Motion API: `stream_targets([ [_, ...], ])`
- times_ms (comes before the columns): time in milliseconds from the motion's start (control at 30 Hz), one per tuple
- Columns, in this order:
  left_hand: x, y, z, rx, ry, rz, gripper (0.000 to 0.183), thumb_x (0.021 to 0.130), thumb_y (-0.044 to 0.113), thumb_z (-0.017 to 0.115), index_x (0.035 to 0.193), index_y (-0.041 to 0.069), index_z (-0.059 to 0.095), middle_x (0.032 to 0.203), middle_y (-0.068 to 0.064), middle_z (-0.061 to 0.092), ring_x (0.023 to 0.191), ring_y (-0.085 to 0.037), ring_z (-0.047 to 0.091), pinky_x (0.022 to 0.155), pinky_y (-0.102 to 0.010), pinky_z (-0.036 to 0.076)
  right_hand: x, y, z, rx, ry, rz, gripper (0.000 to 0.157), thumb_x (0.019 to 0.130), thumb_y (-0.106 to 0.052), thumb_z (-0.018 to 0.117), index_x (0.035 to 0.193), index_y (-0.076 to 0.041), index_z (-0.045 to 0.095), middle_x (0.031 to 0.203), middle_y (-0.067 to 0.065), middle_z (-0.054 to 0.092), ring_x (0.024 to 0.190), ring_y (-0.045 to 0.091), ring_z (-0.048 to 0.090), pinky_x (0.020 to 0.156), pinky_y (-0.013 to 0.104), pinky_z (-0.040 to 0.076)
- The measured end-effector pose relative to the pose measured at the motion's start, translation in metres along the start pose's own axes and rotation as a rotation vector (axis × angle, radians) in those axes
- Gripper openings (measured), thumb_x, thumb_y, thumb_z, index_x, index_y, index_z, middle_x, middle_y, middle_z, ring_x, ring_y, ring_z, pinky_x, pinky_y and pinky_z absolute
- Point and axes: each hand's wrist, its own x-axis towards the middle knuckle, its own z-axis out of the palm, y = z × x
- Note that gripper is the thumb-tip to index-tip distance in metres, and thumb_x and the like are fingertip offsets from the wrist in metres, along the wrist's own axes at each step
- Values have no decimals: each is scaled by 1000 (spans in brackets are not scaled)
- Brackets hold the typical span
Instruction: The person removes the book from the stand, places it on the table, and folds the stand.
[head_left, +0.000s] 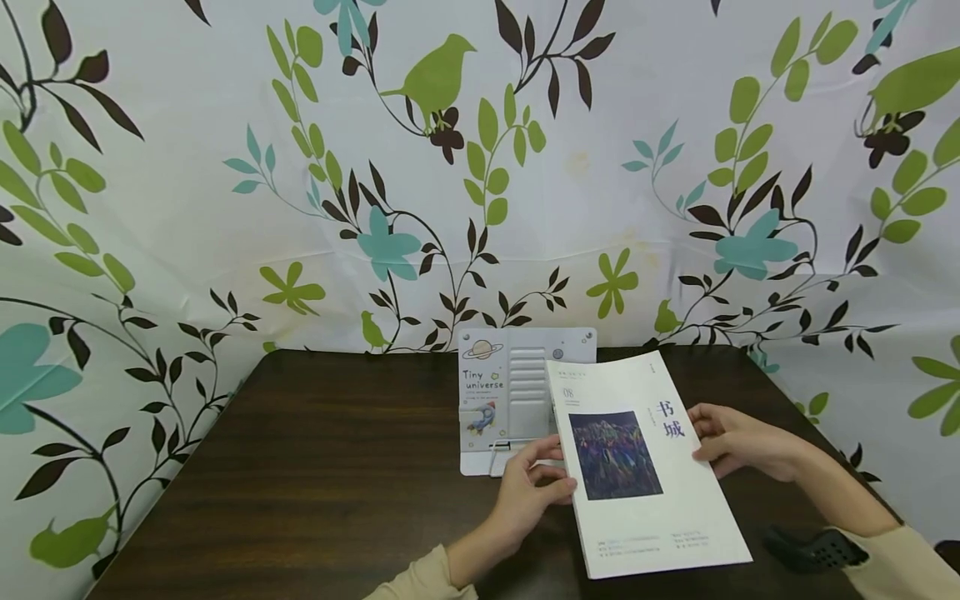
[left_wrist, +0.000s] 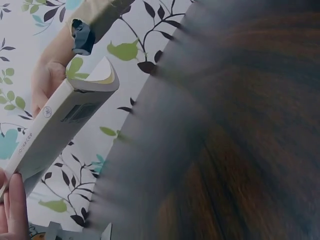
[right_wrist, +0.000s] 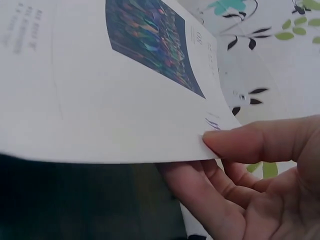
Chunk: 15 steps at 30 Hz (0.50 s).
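A white paperback book (head_left: 637, 533) with a dark blue picture on its cover is held up between both hands, tilted, over the right part of the table. My left hand (head_left: 527, 492) grips its spine side, thumb on the front; the left wrist view shows the spine (left_wrist: 37, 125) with fingers near one end. My right hand (head_left: 738, 442) pinches the opposite edge, with the thumb (right_wrist: 240, 142) on the cover and the other fingers underneath. Behind the book stands a white book stand (head_left: 483, 417) printed "Tiny universe", its right part hidden by the book.
The dark brown wooden table (head_left: 322, 483) stretches to the left of the hands. A patterned cloth (head_left: 525, 275) with leaves and birds hangs right behind its far edge. A dark band (head_left: 817, 550) sits at the right wrist.
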Motion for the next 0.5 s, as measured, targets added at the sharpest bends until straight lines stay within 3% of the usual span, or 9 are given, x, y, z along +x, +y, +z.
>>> stream_targets([
  [300,4,-10,15,-33,22,-56,60,70,-16,65,125,-6,45,101,-7,52,78,-13,57,61,-30,54,-9,14,-14,41,-46,52,53,81,1,56,120,15,22,100,18,55,87,33,61,68,48,52],
  [500,5,-16,23,-44,10,-100,59,71,-18,63,126,-4,45,100,-8,52,76,-12,59,62,-32,55,-13,21,-21,54,-91,65,45,79,3,53,115,14,27,99,18,57,88,34,61,68,47,52],
])
